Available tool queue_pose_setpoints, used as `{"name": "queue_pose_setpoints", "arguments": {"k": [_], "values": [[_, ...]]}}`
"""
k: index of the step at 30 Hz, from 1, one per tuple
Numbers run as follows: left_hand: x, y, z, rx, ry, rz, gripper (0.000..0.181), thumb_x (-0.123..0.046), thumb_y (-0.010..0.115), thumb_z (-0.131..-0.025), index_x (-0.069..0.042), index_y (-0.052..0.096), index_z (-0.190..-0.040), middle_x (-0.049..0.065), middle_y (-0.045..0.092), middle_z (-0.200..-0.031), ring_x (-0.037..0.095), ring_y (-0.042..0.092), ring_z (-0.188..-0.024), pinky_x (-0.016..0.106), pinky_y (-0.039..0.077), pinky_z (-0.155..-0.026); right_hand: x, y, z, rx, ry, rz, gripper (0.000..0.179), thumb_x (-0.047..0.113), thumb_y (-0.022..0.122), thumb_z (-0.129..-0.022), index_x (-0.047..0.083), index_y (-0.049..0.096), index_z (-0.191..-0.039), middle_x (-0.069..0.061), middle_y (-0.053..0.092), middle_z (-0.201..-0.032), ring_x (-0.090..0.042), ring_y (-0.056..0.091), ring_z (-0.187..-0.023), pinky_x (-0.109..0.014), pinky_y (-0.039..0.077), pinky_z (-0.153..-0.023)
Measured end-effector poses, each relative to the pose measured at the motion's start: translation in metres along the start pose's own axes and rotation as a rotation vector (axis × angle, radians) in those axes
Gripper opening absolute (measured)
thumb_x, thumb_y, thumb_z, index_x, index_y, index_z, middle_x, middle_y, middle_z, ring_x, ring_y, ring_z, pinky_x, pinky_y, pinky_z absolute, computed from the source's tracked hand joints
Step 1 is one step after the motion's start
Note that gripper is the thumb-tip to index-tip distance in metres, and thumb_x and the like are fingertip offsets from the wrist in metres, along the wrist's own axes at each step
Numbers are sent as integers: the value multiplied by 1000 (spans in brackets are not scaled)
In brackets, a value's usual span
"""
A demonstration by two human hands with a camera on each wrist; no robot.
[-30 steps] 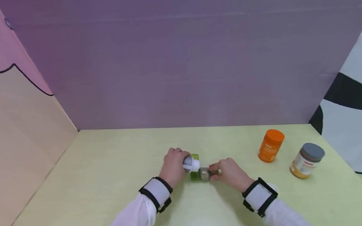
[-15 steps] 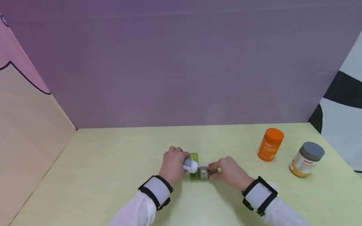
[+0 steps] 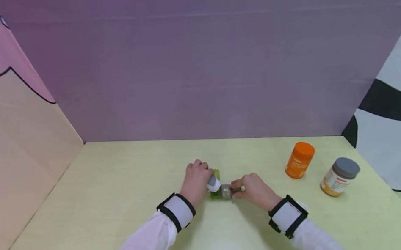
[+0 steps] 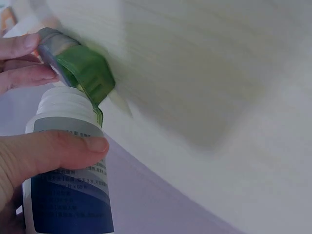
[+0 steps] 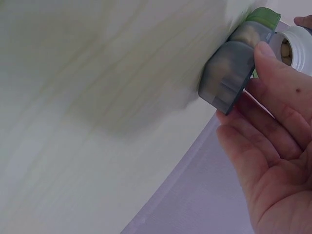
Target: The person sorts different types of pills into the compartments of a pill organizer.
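Observation:
My left hand (image 3: 196,184) grips a white pill bottle (image 4: 70,190) with a grey and blue label. The bottle has no lid on, and it is tipped so its mouth points at the pill organizer (image 3: 227,191). Tan tablets (image 5: 286,51) show inside the mouth in the right wrist view. The organizer has grey translucent compartments and a green one (image 4: 90,70) with its lid raised, close by the bottle's neck. Pale, blurred contents show through the grey part. With thumb and fingers, my right hand (image 3: 254,190) holds the organizer's grey end at the table.
An orange jar (image 3: 300,160) and a grey-lidded jar (image 3: 340,177) stand to the right on the pale table (image 3: 123,178). A small white thing (image 3: 302,207) lies partly hidden behind the right wrist. A purple wall (image 3: 192,66) rises at the back.
My left hand has shifted slightly right and turned the bottle's mouth further down toward the organizer. The right hand keeps its place on the grey end.

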State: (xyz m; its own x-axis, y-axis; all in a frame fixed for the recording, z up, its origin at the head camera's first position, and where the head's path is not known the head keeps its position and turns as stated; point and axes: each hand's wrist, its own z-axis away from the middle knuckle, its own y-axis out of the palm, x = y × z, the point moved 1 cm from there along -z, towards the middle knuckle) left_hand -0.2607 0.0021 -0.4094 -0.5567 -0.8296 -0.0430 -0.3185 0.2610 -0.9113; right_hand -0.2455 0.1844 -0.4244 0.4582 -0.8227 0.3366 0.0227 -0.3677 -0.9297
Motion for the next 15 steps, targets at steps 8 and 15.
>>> {"name": "queue_pose_setpoints", "arguments": {"k": [8, 15], "values": [[1, 2, 0, -11, 5, 13, 37, 3, 75, -63, -13, 70, -96, 4, 64, -90, 21, 52, -86, 37, 46, -74, -3, -1, -1, -11, 3, 7, 27, 14, 77, -68, 4, 72, -92, -11, 69, -94, -26, 65, -88, -35, 51, -75], [11, 7, 8, -63, -65, 182, 37, 5, 79, -55, -8, 69, -89, 6, 65, -85, 24, 55, -79, 40, 48, -71, -3, 1, 0, -5, -25, -2, 28, 16, 75, -69, 2, 71, -93, -12, 68, -95, -27, 65, -89, -36, 51, -76]]}}
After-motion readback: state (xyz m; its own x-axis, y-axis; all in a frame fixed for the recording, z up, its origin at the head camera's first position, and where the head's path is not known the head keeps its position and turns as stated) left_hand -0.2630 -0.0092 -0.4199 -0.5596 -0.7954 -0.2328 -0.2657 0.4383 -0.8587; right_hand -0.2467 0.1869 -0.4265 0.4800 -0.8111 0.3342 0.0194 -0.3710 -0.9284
